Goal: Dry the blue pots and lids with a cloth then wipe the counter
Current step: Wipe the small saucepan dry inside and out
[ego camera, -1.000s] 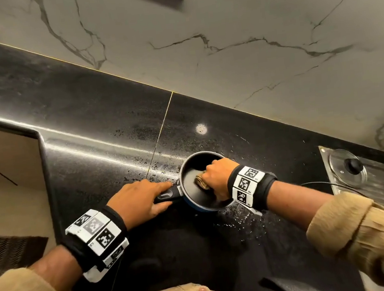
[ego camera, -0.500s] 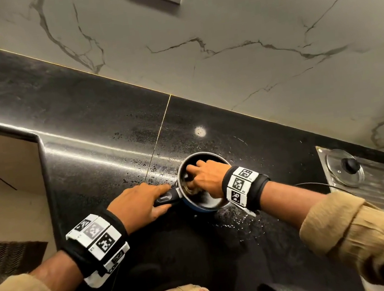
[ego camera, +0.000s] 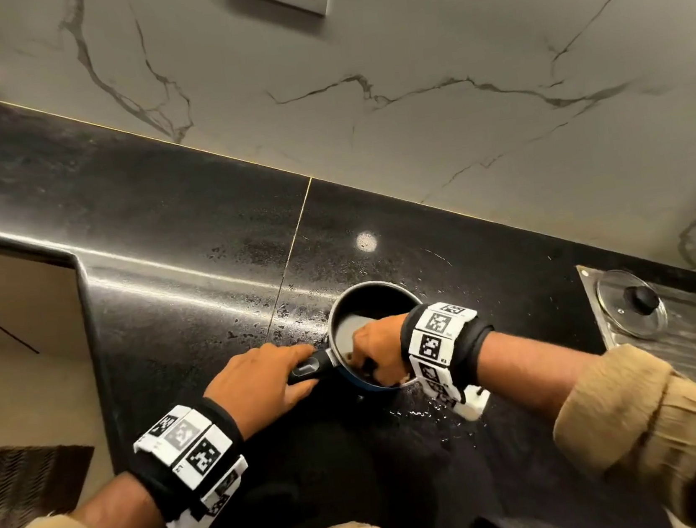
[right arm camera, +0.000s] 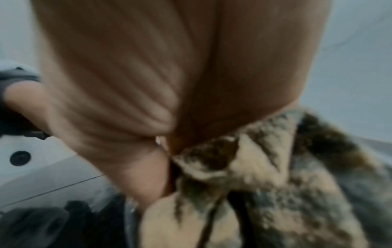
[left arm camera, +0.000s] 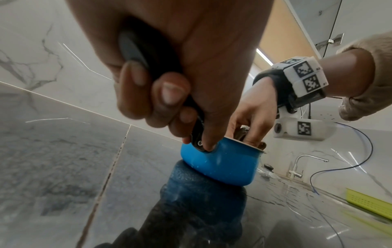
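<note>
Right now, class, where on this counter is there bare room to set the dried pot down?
Bare patch: black counter left of the seam, between wall and front edge. Crowded: around the blue pot, left hand, right hand with cloth, droplets beside; glass lid at right.

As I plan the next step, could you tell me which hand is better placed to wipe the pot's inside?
Right: the right hand already grips the cloth inside the blue pot; the left hand holds its handle.
</note>
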`<state>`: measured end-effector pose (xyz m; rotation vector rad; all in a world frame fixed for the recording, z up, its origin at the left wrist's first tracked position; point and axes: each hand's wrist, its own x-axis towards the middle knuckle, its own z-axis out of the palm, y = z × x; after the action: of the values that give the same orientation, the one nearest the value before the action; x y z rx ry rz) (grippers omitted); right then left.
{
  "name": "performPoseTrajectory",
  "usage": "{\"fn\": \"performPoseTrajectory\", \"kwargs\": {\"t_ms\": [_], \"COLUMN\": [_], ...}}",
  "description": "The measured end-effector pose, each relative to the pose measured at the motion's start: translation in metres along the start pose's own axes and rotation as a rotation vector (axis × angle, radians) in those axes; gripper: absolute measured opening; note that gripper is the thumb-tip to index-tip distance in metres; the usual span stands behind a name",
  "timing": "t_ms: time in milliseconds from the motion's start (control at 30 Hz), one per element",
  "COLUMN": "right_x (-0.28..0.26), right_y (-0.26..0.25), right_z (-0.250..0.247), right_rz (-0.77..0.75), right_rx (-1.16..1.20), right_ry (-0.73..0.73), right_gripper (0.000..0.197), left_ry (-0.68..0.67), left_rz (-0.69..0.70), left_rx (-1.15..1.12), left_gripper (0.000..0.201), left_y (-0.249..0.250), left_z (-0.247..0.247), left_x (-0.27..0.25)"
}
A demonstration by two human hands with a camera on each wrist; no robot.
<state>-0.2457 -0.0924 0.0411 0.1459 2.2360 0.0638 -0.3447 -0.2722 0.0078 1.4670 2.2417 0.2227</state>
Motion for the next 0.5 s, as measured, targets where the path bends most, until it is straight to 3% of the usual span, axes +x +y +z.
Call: {"fn": "performPoseTrajectory", "kwargs": {"t_ms": [67,200,267,400,500], "right_x": [0.004,0.012,0.012,0.008,0.008], "right_y": [-0.003,0.002,0.007,0.015,0.018], "right_z": [0.004,0.017,0.015,0.014,0.015], "right_rz": [-0.017,0.161,0.243,0.282,0.296], "right_rx": [-0.055,-0.187,-0.187,-0.176,-0.071], "right_ry": [0.060,0.176,0.191,0.172,0.165], "right_gripper": [0.035,0.062,0.058,0.032,0.030], "left_ry": [-0.002,-0.007,0.002,0.012,0.006], "left_rz": [0.005,0.015,0.012,0.002,0.002], "left_rx": [-0.020,-0.024,-0.014,0.025,0.021], "left_gripper": [0.045,0.047,0.045,0.043,0.045], "left_y": [0.000,0.000,0.002,0.006,0.008], "left_z": [0.000,-0.002,-0.002,0.002,0.004], "left_x": [0.001,0.002,0.001,0.000,0.001]}}
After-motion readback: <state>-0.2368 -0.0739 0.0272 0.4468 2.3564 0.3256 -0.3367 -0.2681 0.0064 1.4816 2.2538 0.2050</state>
